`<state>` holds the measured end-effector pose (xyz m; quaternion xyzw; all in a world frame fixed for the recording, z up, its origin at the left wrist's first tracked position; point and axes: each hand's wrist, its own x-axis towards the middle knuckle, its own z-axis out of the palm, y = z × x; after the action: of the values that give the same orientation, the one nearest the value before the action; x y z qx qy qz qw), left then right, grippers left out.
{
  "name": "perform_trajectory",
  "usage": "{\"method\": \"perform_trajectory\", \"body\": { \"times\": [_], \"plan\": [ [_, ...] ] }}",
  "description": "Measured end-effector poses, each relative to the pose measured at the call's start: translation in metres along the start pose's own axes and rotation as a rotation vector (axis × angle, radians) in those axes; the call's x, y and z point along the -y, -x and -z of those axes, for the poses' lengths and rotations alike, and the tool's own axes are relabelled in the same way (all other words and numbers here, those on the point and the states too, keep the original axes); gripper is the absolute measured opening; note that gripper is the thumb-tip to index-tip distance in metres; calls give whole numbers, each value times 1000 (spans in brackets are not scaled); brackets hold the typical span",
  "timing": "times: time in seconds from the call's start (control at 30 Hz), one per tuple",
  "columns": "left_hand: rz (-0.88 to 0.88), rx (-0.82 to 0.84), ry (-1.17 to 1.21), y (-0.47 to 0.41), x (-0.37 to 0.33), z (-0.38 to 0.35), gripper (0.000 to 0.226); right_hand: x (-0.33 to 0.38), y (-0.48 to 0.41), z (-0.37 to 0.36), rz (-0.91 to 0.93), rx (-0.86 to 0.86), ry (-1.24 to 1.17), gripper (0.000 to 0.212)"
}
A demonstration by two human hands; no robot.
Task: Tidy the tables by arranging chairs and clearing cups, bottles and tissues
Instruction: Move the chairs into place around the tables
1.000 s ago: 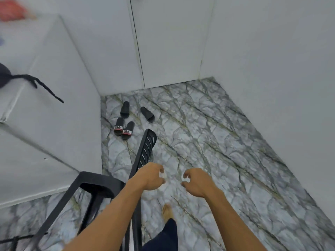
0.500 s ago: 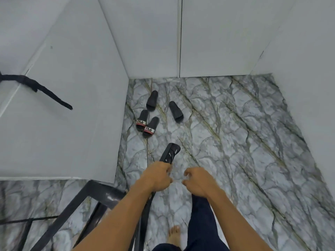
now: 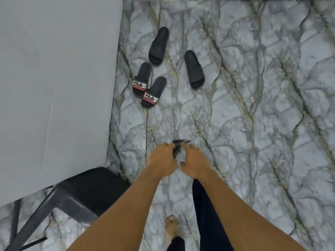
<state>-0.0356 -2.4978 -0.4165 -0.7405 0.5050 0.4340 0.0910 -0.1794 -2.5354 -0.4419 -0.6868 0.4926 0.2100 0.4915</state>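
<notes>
Fingers (image 3: pixel 169 145) of the left hand (image 3: pixel 162 158) are curled tight over the top edge of the black chair (image 3: pixel 178 142) back, gripping it. The right hand (image 3: pixel 194 160) closes its fingers on the same edge from the 3 o'clock side, thumb tucked beneath. Only a short piece of the back's top shows between the two hands.

The chair's seat (image 3: pixel 90 189) lies at 8 o'clock of the hands, one corner under the edge of the white tabletop (image 3: pixel 54 69), with its dark legs running off towards 7 o'clock. The tabletop fills the 10 o'clock quarter.

At 12 o'clock, well apart from the hands, four slippers lie on the marble-pattern floor (image 3: pixel 253 105): two plain black slippers (image 3: pixel 194 69) and two banded slippers (image 3: pixel 154 92) lettered FILA, just beside each other.

At 6 o'clock: a bare foot (image 3: pixel 171 227) and a dark trouser leg (image 3: pixel 208 214)
</notes>
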Motion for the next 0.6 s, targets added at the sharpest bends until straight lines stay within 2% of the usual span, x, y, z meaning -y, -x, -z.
{"method": "perform_trajectory", "body": {
  "times": [0.13,0.23,0.3,0.53,0.6],
  "plan": [
    [61,11,45,-57,14,-30,46,-24,-60,-15,22,60,107,82],
    [117,51,147,-73,24,-53,33,-41,-79,-35,36,114,152,90],
    [134,24,219,-74,30,-60,32,-45,-82,-39,46,100,160,93],
    [123,-21,304,-9,43,-26,9,-22,-47,-14,156,84,81,77],
    [115,-67,362,36,52,-4,18,-2,-26,-6,206,85,64,77]
  ]
}}
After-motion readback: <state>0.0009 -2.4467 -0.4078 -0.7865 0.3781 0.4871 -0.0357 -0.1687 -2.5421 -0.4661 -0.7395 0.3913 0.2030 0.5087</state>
